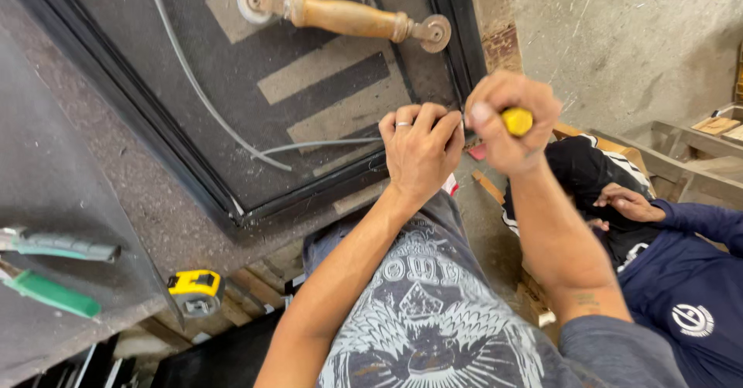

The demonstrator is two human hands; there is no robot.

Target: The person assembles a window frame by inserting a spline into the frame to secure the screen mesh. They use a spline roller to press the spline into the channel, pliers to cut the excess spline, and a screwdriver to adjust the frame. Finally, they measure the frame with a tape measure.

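Observation:
My right hand is clenched around a yellow-handled tool at the corner of a black metal frame with a mesh screen. My left hand, with a ring on one finger, presses its curled fingers on the frame's edge beside the tool, touching a grey rubber cord. The cord runs in a long loop across the screen. The tool's tip is hidden behind my hands.
A wooden-handled roller tool lies on the screen at the top. A yellow tape measure sits at the table edge. Green-handled pliers lie at the left. Another person in a dark blue shirt crouches at the right.

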